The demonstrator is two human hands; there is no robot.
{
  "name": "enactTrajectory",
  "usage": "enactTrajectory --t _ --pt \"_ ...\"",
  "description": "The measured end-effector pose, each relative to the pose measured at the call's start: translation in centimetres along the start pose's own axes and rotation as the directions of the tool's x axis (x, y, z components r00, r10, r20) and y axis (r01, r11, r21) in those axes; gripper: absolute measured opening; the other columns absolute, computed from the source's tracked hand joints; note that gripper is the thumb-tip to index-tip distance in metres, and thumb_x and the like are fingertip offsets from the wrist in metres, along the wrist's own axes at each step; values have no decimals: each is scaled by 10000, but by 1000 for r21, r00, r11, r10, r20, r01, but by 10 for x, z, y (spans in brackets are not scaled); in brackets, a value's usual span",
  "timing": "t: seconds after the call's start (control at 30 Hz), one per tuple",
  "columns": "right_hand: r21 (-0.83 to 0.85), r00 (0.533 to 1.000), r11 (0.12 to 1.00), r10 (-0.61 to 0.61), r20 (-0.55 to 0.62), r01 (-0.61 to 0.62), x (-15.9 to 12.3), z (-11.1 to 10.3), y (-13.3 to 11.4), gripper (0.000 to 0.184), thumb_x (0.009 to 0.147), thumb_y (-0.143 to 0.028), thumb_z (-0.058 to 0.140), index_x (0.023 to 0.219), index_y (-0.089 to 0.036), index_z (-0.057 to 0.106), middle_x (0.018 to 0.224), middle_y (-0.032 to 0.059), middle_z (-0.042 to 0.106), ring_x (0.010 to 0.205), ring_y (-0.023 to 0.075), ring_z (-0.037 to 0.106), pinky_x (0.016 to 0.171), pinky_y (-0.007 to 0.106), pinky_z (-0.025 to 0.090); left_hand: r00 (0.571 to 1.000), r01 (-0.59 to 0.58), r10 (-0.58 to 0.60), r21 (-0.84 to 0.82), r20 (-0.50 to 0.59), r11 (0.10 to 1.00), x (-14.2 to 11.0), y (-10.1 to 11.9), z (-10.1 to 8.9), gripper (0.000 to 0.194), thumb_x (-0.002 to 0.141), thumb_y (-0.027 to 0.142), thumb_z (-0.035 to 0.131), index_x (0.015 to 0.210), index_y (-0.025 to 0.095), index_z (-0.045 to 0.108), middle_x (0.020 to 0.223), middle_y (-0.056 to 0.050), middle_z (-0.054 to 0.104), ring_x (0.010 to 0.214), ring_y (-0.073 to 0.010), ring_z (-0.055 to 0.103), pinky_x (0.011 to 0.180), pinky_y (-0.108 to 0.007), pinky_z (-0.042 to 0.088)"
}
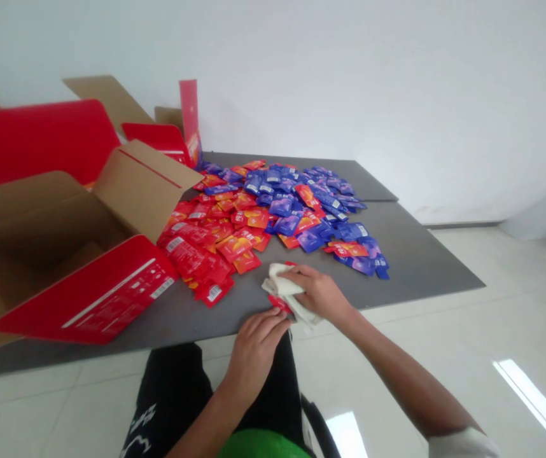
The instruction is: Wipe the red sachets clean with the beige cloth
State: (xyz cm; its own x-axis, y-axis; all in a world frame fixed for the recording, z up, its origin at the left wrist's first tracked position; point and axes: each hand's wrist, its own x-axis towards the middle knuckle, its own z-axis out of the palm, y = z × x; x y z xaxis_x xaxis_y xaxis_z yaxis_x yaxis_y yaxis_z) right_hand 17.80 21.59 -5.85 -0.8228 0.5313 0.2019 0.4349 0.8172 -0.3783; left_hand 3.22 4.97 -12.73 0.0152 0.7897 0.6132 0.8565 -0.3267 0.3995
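Note:
My right hand (318, 291) is closed around a white cloth (280, 286) at the near edge of the grey table (411, 261). My left hand (256, 343) lies just below it, fingers curled, pinching a small red packet (279, 303) under the cloth. A big heap of packets spreads across the table beyond my hands: red packets (206, 245) on the left, blue packets (301, 197) toward the right and back.
An open cardboard box (39, 229) with red printed flaps (96, 299) fills the left side. A second open red box (172, 137) stands at the back by the white wall. Pale tiled floor lies to the right and below.

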Motion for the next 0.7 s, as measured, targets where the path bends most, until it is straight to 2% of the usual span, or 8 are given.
enactTrajectory --t 0.1,0.17,0.23,0.33,0.43,0.57,0.63,0.7 --pt "-77 990 991 100 -100 -107 15 -12 21 479 915 -86 587 1356 -255 673 1254 86 687 1066 216 695 913 281 547 1000 0 0 -9 -8 1000 -1 0 1 279 1015 115 523 1188 219 716 1193 -36 759 1169 -213 679 1011 -387 548" --pt "-78 988 994 71 -138 -83 11 -15 20 526 903 -54 573 1380 -259 654 1260 85 682 1085 214 687 918 280 546 1000 3 -3 -8 -2 1000 -1 0 1 285 1014 109 518 1184 220 718 1193 -35 758 1164 -213 681 1007 -389 552" --pt "-40 992 999 -10 -122 5 -4 -10 7 589 887 -32 572 1418 -283 623 1287 71 674 1127 202 675 932 269 541 1000 3 -3 3 1 1000 -1 1 0 294 1009 105 520 1192 221 719 1167 -40 762 1132 -217 690 990 -393 562" --pt "34 995 995 -92 -26 93 -22 4 -12 515 924 -113 610 1399 -310 638 1294 58 685 1138 198 679 933 263 547 1000 15 -15 28 6 999 0 2 -1 322 998 105 535 1232 237 712 1092 -45 769 1049 -223 707 948 -400 578" --pt "82 999 996 -34 -27 36 -12 7 -3 461 933 -131 616 1363 -291 666 1280 67 692 1125 200 685 958 274 540 1000 9 -9 11 -7 1000 1 2 -1 304 998 107 539 1211 229 718 1137 -49 766 1101 -226 699 971 -396 569" --pt "4 984 995 102 -144 -103 13 -10 22 454 926 -96 586 1345 -242 681 1230 93 691 1064 219 695 936 307 548 1000 4 -4 -1 -30 1000 1 2 0 279 1007 106 523 1165 214 725 1171 -46 765 1138 -218 694 988 -389 564" --pt "-4 982 996 82 -169 -84 11 -14 16 499 918 -77 573 1378 -252 659 1260 90 678 1096 221 683 945 307 545 1000 4 -4 -1 -28 1000 1 2 1 284 1005 103 523 1166 217 727 1170 -44 765 1133 -215 695 988 -390 567" --pt "26 992 1000 9 -129 -6 -1 -10 0 541 914 -76 575 1407 -292 634 1295 69 670 1133 207 672 956 286 539 1000 5 -5 15 -23 1000 0 2 1 297 999 101 527 1180 225 728 1145 -46 768 1106 -218 702 975 -394 574"
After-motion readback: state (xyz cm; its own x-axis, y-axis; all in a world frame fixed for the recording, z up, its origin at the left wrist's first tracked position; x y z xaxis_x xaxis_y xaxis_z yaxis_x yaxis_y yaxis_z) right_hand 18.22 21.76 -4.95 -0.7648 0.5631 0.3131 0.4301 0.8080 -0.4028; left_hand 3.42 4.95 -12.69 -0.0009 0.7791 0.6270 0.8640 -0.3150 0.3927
